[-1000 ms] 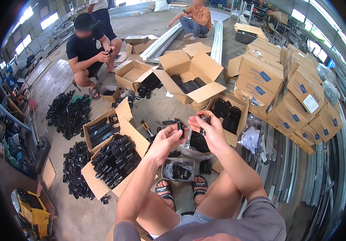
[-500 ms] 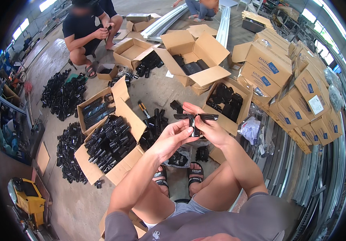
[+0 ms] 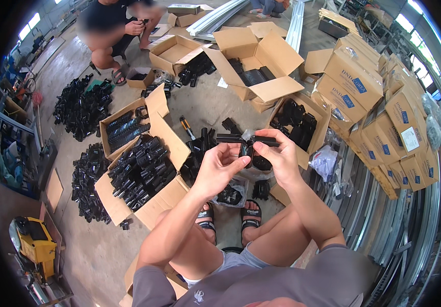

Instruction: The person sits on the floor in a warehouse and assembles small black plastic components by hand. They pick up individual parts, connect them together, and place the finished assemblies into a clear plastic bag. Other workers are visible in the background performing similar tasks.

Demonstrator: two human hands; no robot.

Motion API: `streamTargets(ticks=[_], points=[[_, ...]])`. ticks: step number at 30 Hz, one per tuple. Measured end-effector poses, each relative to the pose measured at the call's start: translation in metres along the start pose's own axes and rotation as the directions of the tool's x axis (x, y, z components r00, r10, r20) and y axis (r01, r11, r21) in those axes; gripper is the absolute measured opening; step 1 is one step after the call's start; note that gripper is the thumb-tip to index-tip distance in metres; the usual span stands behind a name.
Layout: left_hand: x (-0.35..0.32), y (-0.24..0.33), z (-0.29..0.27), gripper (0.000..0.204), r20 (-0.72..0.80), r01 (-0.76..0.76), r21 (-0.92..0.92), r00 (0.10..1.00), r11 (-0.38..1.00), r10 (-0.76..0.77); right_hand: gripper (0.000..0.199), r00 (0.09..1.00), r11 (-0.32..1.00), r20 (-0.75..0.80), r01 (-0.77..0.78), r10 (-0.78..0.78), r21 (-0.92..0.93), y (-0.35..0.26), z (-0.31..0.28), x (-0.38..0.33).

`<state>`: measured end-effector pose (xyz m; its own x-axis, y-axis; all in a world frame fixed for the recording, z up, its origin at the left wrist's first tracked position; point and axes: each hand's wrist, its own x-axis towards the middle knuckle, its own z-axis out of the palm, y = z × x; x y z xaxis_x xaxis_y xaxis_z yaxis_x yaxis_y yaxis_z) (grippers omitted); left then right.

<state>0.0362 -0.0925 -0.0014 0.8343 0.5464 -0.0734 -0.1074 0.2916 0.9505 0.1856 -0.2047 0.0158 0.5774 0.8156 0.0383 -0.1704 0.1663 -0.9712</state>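
Both my hands hold a glossy black T-shaped fitting (image 3: 229,138) above my feet, its bar lying roughly level. My left hand (image 3: 215,171) has thumb and fingers closed around the lower left side of it. With thumb and fingertips, my right hand (image 3: 283,159) pinches the right end of the bar. A small pale, clear-looking bit (image 3: 246,134) shows at the middle of the joint; its kind cannot be made out. Below the hands sits a plastic-lined container (image 3: 241,185) with small black parts. Loose black parts (image 3: 200,146) lie left of my left hand.
At left, an open carton (image 3: 160,203) is heaped with black fittings, with piles (image 3: 88,179) beside it. Another carton (image 3: 323,110) stands right of my hands. An orange-handled tool (image 3: 185,125) lies ahead. Stacked cartons (image 3: 356,84) and metal profiles (image 3: 353,225) line the right. A co-worker (image 3: 115,30) sits far left.
My right fingers, stretched out before, are now bent and pinch the bar's end. My hands have drawn slightly apart on the fitting, and the whole view has shifted a little.
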Motion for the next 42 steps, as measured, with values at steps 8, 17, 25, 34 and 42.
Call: streamTargets(ticks=[8,17,25,34,42], points=[[-0.001,0.009,-0.004,0.039,0.031,0.051,-0.142,0.998,0.989,-0.047,0.031,0.998,0.999,-0.052,0.028,-0.026,0.023,0.006,0.005,0.000],[-0.003,0.011,-0.010,0.044,0.023,0.137,-0.152,0.991,0.979,-0.135,0.030,0.997,0.998,-0.057,0.041,-0.043,-0.048,0.010,0.010,0.000],[-0.004,0.016,-0.012,0.047,0.047,0.161,-0.118,0.987,0.980,-0.156,0.029,0.998,0.994,-0.029,0.060,-0.062,-0.090,0.009,0.009,-0.002],[-0.006,0.021,-0.010,0.042,0.013,0.158,-0.085,0.987,0.984,-0.158,0.035,0.996,0.982,0.003,0.089,-0.090,-0.167,0.015,0.010,-0.003],[0.008,0.012,-0.044,0.047,-0.186,0.108,0.346,0.981,0.932,-0.045,0.052,0.982,0.979,-0.055,-0.186,0.182,-0.082,0.043,-0.081,0.063]])
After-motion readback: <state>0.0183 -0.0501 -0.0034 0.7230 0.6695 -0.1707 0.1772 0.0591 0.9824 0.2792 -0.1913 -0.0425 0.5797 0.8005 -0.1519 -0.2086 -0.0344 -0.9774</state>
